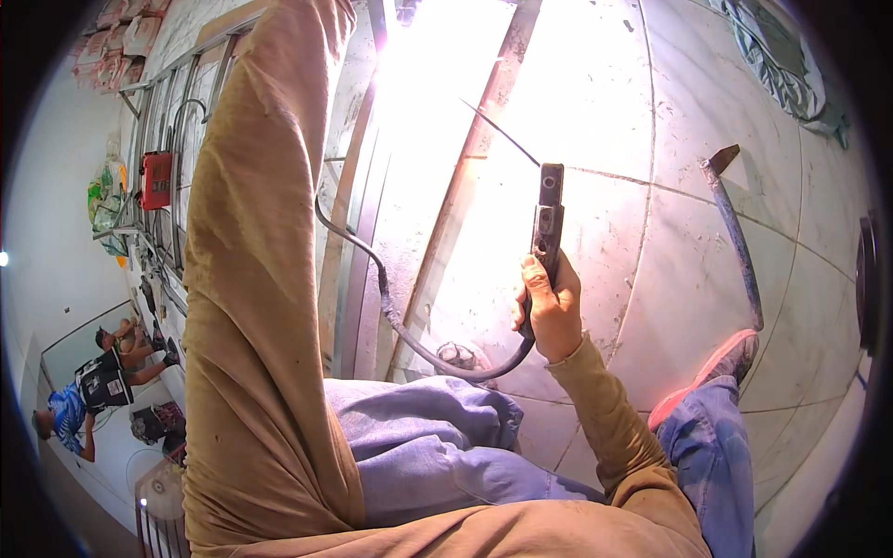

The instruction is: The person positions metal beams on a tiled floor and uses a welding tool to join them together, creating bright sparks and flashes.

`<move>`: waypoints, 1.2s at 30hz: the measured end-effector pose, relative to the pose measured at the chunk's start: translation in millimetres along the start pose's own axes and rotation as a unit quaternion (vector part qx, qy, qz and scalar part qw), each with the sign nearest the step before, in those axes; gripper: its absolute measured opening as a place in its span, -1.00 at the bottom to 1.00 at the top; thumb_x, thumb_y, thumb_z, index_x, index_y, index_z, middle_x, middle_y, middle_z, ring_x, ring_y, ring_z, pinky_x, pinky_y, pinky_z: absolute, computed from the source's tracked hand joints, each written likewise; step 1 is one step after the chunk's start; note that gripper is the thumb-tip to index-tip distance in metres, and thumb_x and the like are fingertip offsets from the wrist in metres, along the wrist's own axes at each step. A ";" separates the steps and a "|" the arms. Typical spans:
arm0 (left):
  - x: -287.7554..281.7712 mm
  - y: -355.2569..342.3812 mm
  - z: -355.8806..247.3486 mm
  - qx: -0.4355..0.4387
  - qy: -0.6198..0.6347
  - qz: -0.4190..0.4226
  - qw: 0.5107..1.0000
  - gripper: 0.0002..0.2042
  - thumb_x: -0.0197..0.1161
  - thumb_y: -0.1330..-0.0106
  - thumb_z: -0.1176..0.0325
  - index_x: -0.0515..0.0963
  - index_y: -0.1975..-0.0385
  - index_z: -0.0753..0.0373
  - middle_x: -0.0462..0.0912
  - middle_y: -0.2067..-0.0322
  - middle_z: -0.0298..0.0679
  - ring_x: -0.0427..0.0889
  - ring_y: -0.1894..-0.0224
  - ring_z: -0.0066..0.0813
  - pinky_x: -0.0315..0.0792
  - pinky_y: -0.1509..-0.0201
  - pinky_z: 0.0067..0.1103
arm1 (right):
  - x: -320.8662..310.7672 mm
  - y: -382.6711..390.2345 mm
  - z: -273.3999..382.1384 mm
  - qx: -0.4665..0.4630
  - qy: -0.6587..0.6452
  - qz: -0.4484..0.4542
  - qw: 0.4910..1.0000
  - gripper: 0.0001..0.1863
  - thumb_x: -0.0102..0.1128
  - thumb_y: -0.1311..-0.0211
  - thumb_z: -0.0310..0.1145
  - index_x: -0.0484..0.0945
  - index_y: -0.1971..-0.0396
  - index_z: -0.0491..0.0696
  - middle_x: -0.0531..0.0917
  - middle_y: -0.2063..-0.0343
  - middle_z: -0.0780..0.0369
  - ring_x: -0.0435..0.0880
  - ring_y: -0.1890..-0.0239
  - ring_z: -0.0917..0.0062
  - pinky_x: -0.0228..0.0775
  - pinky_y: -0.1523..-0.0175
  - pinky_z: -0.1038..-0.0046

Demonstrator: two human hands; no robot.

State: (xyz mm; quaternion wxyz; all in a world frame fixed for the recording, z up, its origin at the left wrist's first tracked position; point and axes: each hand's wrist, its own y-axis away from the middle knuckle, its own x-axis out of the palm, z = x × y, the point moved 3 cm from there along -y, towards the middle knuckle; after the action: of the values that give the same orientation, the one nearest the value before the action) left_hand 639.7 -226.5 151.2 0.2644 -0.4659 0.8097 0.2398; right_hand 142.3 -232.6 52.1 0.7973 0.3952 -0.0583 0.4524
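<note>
Right hand (551,312) is closed around the handle of a welding rod holder (548,216), whose thin rod (500,132) slants up and left into a white glare on the metal frame (358,200). Left hand is hidden past the raised tan sleeve (253,279), so I cannot tell its state. Black cable (391,312) loops left of the holder, below it over the blue-trousered knees. Right of the holder lies pale tiled floor (679,279) with a bent steel bar (737,232); bare tiles run beyond. Far left of the holder, two people (93,381) crouch.

One head-worn fisheye view looks steeply down, close over the person's own knees, onto the tiled floor (707,279)
</note>
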 end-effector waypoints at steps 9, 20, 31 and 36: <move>3.0 5.1 -10.2 -0.009 -0.026 -0.010 1.000 -0.77 0.38 -0.27 0.31 0.65 0.22 0.35 0.67 0.40 -0.21 0.67 0.45 -0.37 0.66 0.47 -0.44 | 0.2 0.1 -5.6 -0.013 -0.012 0.000 1.000 -0.77 0.07 -0.48 -0.21 0.39 0.20 -0.09 0.46 0.61 0.29 0.43 0.77 0.61 0.33 0.68 0.51; -0.6 8.1 -10.5 0.006 -0.043 -0.018 0.999 -0.76 0.41 -0.25 0.29 0.67 0.23 0.34 0.64 0.44 -0.22 0.62 0.47 -0.43 0.67 0.44 -0.44 | 6.0 -0.8 2.0 -0.029 -0.001 0.012 0.999 -0.74 0.05 -0.51 -0.20 0.36 0.27 -0.10 0.43 0.68 0.33 0.39 0.77 0.67 0.28 0.68 0.56; 4.3 9.2 -9.1 0.001 0.007 -0.016 1.000 -0.80 0.35 -0.28 0.42 0.66 0.20 0.40 0.70 0.34 -0.10 0.68 0.40 -0.31 0.67 0.37 -0.40 | 3.9 1.5 -2.7 -0.013 0.009 0.004 1.000 -0.77 0.07 -0.50 -0.23 0.39 0.19 -0.10 0.44 0.67 0.32 0.42 0.77 0.65 0.34 0.68 0.56; 3.9 6.2 -6.2 -0.003 0.001 -0.004 1.000 -0.81 0.37 -0.28 0.39 0.66 0.22 0.38 0.69 0.36 -0.14 0.67 0.43 -0.33 0.67 0.39 -0.41 | -0.1 1.1 -10.6 0.003 0.014 -0.009 1.000 -0.80 0.06 -0.50 -0.27 0.40 0.13 -0.10 0.44 0.66 0.33 0.45 0.75 0.65 0.39 0.67 0.55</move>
State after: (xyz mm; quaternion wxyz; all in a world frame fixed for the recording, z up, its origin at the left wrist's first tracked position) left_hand 631.4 -230.0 154.1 0.2631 -0.4704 0.8073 0.2403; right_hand 138.6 -225.1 45.5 0.8008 0.3917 -0.0429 0.4510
